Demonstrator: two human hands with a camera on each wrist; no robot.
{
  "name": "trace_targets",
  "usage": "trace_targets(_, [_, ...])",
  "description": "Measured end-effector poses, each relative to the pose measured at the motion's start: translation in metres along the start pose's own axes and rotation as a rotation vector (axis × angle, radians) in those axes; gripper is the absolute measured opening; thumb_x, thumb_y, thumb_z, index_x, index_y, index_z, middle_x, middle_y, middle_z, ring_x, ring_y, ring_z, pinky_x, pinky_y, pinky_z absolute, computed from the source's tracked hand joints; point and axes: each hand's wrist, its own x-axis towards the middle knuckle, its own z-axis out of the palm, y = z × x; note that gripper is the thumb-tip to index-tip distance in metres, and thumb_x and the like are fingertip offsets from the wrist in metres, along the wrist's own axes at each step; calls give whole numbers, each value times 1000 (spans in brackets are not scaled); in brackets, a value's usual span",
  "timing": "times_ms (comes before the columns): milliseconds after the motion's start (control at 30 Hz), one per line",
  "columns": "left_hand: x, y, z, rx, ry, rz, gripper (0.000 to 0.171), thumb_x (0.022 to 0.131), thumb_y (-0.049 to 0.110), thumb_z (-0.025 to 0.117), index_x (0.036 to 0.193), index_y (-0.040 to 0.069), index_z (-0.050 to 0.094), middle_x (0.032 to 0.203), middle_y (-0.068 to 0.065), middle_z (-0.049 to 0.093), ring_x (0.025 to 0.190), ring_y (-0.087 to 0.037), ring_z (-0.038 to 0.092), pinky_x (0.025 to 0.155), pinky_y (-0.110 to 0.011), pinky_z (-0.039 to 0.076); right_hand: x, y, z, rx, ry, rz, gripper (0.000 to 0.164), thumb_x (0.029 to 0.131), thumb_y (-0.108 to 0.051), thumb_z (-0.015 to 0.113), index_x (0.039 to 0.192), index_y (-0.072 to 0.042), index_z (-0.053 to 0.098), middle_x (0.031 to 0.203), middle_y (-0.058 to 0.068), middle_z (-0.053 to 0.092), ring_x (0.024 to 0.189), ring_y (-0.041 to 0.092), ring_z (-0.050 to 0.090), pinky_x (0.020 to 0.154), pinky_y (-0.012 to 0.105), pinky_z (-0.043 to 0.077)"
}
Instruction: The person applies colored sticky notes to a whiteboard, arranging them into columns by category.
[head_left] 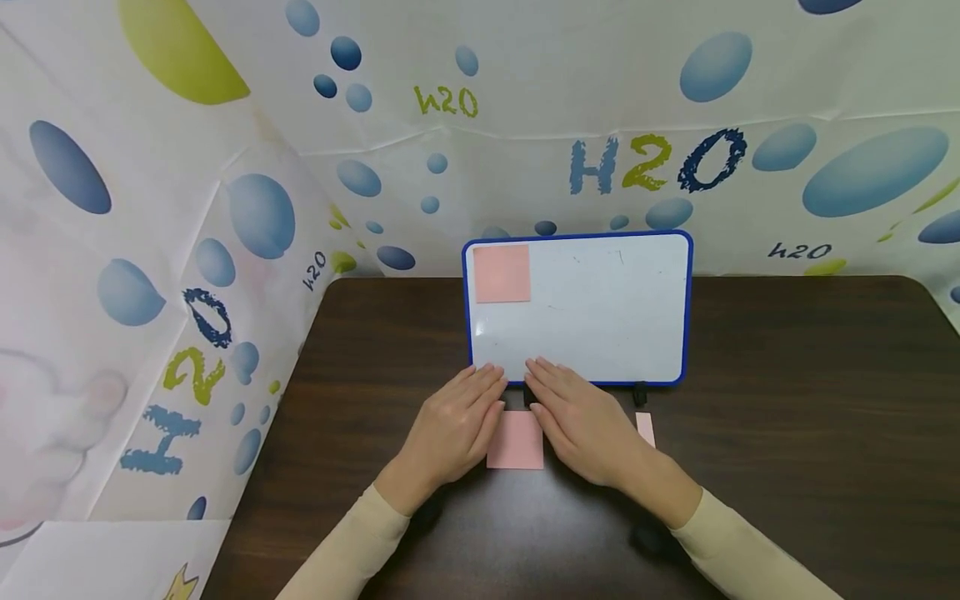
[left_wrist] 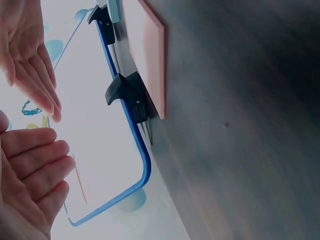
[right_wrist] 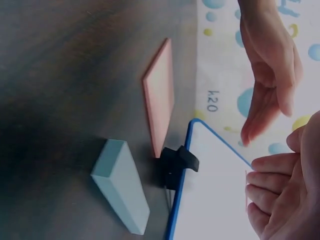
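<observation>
My left hand (head_left: 453, 425) and right hand (head_left: 588, 425) are held up in front of a blue-framed whiteboard (head_left: 592, 308). Their fingers are straight, and neither hand grips anything. In both wrist views the left hand (left_wrist: 35, 170) and right hand (right_wrist: 287, 190) angle toward each other, apart from the table. Below and between them lies a thick pad of pink sticky notes (head_left: 516, 446). One square pink sticky note (head_left: 502, 273) is on the board's upper left. Partly hidden under my right forearm is a pale rectangular block (right_wrist: 122, 185).
Black clip feet (head_left: 640, 393) at the board's lower edge hold it tilted up on the dark wooden table (head_left: 787, 400). A printed sheet (head_left: 525, 100) with blue drops and lettering hangs behind the table and along its left side.
</observation>
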Motion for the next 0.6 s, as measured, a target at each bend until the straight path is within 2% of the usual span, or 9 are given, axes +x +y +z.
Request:
trace_targets(233, [-6, -1, -1, -13, -114, -2, 34, 96, 20, 66, 125, 4, 73, 132, -10, 71, 124, -23, 67, 110, -40, 51, -7, 1, 5, -15, 8, -40, 47, 106, -28, 50, 146, -2, 54, 157, 10, 48, 147, 24, 46, 121, 44, 39])
trace_targets(467, [-11, 3, 0, -56, -221, 5, 32, 101, 24, 60, 125, 7, 73, 131, -8, 71, 126, -21, 67, 111, -39, 50, -15, -5, 12, -5, -67, -49, 45, 106, -28, 51, 143, -3, 58, 154, 9, 52, 145, 23, 48, 120, 43, 41])
trace_targets(600, [-13, 3, 0, -62, -275, 24, 34, 104, 26, 55, 126, 7, 72, 131, -8, 71, 126, -21, 66, 112, -40, 49, -19, -6, 17, -1, -121, -27, 46, 106, -29, 51, 144, -5, 57, 155, 7, 52, 145, 23, 48, 119, 43, 42])
